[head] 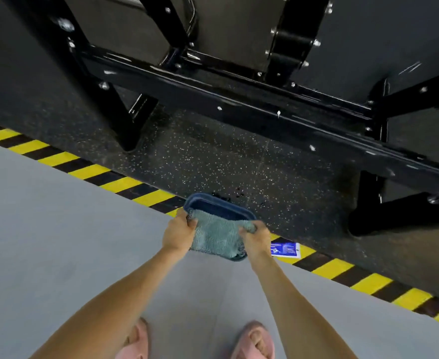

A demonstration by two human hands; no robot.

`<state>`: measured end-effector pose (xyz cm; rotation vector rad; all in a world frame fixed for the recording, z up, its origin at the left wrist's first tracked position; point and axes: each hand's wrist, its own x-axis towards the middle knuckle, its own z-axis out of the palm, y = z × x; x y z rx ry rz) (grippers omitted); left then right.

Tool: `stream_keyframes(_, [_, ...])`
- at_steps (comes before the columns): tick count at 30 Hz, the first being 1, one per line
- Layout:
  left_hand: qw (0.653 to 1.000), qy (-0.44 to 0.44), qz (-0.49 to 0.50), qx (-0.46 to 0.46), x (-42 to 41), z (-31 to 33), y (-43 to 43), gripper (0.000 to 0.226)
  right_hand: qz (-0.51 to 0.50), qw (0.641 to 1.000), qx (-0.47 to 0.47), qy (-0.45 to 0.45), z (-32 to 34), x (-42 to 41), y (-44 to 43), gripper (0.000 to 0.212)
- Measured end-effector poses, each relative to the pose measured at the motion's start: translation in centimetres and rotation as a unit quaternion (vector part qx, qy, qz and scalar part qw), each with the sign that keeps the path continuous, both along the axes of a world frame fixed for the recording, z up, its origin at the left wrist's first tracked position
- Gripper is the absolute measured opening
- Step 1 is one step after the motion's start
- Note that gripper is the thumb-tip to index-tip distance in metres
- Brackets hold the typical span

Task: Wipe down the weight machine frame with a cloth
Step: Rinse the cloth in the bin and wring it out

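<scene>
pink slippers [254,342] below both hands [178,235] stretching cloth [217,235] over basin [219,206].

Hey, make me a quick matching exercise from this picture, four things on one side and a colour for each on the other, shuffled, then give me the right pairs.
Things:
1. cloth
2. basin
3. weight machine frame
4. slippers

Colours:
A. pink
B. glossy black
C. teal green
D. dark blue

Pairs: 1-C, 2-D, 3-B, 4-A

The left hand and the right hand hold the cloth between them over the basin.
</scene>
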<state>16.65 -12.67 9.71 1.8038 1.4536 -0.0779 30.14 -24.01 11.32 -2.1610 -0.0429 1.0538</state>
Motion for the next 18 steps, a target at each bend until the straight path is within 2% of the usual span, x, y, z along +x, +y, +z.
stream_keyframes(5, [0.992, 0.016, -0.11, 0.053, 2.8, -7.8, 1.5, 0.029, 0.181, 0.979, -0.063, -0.065, -8.9, 2.2, 2.0, 0.035])
stream_keyframes(7, [0.982, 0.053, -0.159, 0.09, 3.7, -10.5, 2.6, 0.029, 0.22, 0.972, -0.074, -0.035, -11.7, 3.1, 3.2, 0.043])
stream_keyframes(9, [0.957, 0.106, -0.248, 0.11, 4.3, -12.8, 3.2, 0.032, 0.267, 0.96, -0.08, 0.028, -14.3, 3.4, 4.3, 0.053])
stream_keyframes(11, [0.932, 0.147, -0.316, 0.105, 4.7, -15.0, 3.5, 0.053, 0.345, 0.931, -0.116, 0.034, -17.0, 3.2, 4.8, 0.072])
stream_keyframes(13, [0.914, 0.162, -0.356, 0.106, 5.0, -16.4, 3.3, 0.065, 0.366, 0.918, -0.153, -0.012, -19.2, 2.7, 5.4, 0.085])
stream_keyframes(14, [0.903, 0.168, -0.378, 0.115, 5.1, -17.0, 3.3, 0.066, 0.365, 0.916, -0.164, -0.036, -20.4, 2.5, 5.6, 0.084])
stream_keyframes(15, [0.891, 0.174, -0.399, 0.127, 5.2, -17.4, 3.3, 0.067, 0.363, 0.915, -0.165, -0.063, -21.2, 2.3, 5.9, 0.071])
stream_keyframes(17, [0.865, 0.214, -0.426, 0.155, 5.6, -18.1, 3.5, 0.062, 0.347, 0.919, -0.162, -0.095, -22.2, 2.4, 6.4, 0.022])
stream_keyframes(18, [0.862, 0.229, -0.419, 0.167, 5.8, -18.2, 3.5, 0.059, 0.336, 0.924, -0.157, -0.096, -22.5, 2.5, 6.5, 0.011])
